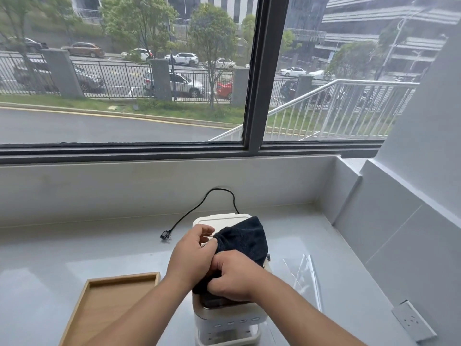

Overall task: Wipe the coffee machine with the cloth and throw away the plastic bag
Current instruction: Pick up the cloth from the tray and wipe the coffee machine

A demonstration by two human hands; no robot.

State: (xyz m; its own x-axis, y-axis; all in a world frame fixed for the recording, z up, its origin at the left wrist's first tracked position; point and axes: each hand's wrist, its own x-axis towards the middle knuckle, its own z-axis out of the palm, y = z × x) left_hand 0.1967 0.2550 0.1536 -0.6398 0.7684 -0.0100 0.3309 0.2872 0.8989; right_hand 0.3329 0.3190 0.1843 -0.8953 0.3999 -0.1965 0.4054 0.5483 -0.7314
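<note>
Both hands bunching cloth [243, 242] on top of machine [225, 313]: left hand [192, 258] grip pinching cloth edge, right hand [233, 277] grip clenched on wad. Imo flatten cloth first, then wipe long strokes. Bag [305, 278] lying right of machine, untouched.

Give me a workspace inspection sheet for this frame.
Surface: grey counter, bare in most places.
Job's things: white coffee machine with dark cloth draped on top; clear plastic bag lies to its right.
Clutter: empty wooden tray to the left.
Grippers: left hand and right hand both grip the cloth.
Cables: black cord, plug loose on the counter.
Surroundings: window, wall socket to the right.
</note>
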